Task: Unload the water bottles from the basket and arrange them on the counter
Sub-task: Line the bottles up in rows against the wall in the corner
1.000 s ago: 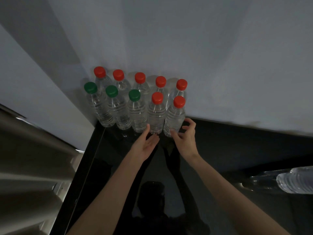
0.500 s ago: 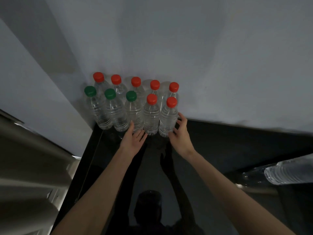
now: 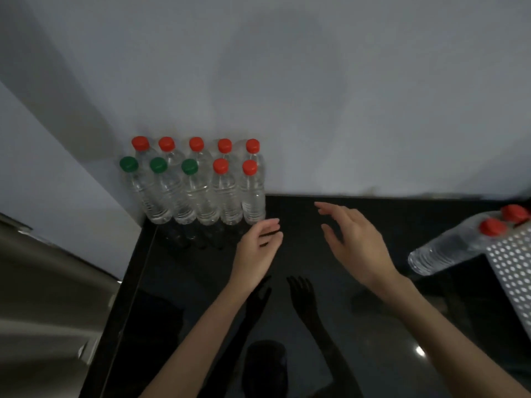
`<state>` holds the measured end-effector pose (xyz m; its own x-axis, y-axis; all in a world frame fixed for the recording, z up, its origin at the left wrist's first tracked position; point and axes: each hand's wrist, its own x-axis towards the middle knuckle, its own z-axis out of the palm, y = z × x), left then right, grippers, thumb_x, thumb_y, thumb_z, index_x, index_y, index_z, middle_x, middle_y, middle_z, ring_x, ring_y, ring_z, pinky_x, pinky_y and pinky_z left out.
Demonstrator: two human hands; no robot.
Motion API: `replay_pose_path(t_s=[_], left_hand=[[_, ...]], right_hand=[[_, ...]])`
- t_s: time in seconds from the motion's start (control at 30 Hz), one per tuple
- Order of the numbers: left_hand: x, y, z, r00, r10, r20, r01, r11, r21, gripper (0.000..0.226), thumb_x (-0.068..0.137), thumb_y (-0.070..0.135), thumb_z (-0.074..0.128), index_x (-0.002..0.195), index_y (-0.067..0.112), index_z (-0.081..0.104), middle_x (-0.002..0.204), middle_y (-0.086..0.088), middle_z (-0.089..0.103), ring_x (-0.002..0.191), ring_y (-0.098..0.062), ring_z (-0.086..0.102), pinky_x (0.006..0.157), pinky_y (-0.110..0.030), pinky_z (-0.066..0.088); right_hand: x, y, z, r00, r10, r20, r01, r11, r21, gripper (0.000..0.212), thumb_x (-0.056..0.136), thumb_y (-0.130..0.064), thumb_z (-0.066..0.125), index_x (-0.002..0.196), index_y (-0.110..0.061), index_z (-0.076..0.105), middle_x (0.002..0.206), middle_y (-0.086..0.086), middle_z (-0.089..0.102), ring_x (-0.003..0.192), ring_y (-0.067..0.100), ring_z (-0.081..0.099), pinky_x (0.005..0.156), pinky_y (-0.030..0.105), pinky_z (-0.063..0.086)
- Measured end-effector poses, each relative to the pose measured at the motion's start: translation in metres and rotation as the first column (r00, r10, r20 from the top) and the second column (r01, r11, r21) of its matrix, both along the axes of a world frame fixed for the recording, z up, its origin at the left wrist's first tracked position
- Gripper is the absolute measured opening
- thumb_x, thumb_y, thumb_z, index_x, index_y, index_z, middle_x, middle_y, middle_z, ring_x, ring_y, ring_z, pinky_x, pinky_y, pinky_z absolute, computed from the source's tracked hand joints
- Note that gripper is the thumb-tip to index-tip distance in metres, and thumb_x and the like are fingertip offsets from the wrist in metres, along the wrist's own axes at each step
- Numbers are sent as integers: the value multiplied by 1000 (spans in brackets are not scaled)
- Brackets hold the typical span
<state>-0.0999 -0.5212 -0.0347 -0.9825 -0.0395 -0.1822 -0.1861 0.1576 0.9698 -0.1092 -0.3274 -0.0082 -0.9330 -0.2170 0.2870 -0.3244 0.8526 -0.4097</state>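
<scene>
— Black glossy counter (image 3: pixel 201 268), grey wall (image 3: pixel 316 96). The hands?
— Both empty above it: left hand (image 3: pixel 257 248) relaxed, just beside the standing bottles (image 3: pixel 224 196); right hand (image 3: pixel 356 242) spread, further right.
— The bottles?
— Ten upright in the corner, two rows. Two lying bottles (image 3: pixel 448 248) at the white basket (image 3: pixel 514 271), far right.

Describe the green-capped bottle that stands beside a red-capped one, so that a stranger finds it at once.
Go to the back left corner of the black counter, where ten bottles stand in two rows against the wall. In the front row, the wanted bottle is third from the left. It is the only green-capped one with a red-capped bottle at its right.
</scene>
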Motion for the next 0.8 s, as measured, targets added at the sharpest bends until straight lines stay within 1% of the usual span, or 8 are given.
replay_pose_path(t_s=[0.1,0.17,0.23,0.33,0.43,0.63,0.73,0.8], left_hand=[[6,41,14,969,-192,-158,127,929,-348,32,93,23,57,125,25,58,121,14,59,111,2,53,92,-11,38],[10,73,25,930,-287,-229,147,863,-484,34,94,26,55,128,25,56,123,15,57,113,4,49,97,-15,38],[13,109,35,912,-324,-252,161,848,-505,35,95,26,54,130,25,54,126,13,56,116,2,49,100,-21,39],[15,168,44,903,-347,-254,185,848,-497,38,95,28,53,133,27,49,129,14,55,116,1,48,99,-21,40],[13,226,51,895,-351,-274,182,849,-496,42,94,31,53,136,29,45,131,14,52,117,-1,48,98,-28,44],[-7,324,49,860,-459,-225,242,754,-611,54,93,39,54,142,26,36,144,4,42,132,-14,38,104,-39,41],[-22,351,35,854,-507,-122,300,669,-680,58,90,41,57,142,25,36,137,-1,44,128,-20,38,98,-41,45],[-29,359,26,853,-514,-91,299,623,-723,51,89,39,59,136,27,42,126,-2,48,120,-21,42,92,-40,47]], right_hand=[[14,48,15,995,-61,-74,64,997,44,36,90,-17,60,126,-20,58,108,-4,68,93,19,61,75,36,52],[22,85,25,988,-87,-126,93,995,42,32,90,-16,60,122,-20,61,105,-3,69,91,20,62,77,37,51],[29,124,35,979,-103,-178,109,994,24,29,90,-15,61,118,-19,62,105,-2,69,94,22,63,81,40,51],[36,182,47,972,-117,-206,118,993,-6,29,88,-14,61,117,-18,62,107,0,68,98,24,63,83,45,51],[39,234,53,970,-132,-206,139,990,22,29,89,-15,60,118,-18,62,108,1,67,99,23,60,84,43,50],[20,318,40,988,-143,-66,146,988,49,33,89,-22,58,122,-19,58,125,2,59,110,26,54,85,39,50],[3,341,26,987,-161,28,158,984,88,34,92,-24,59,126,-22,55,132,1,53,118,26,50,85,39,50],[-7,350,18,984,-146,105,136,986,92,36,93,-28,57,128,-25,52,133,3,50,119,27,49,85,42,51]])
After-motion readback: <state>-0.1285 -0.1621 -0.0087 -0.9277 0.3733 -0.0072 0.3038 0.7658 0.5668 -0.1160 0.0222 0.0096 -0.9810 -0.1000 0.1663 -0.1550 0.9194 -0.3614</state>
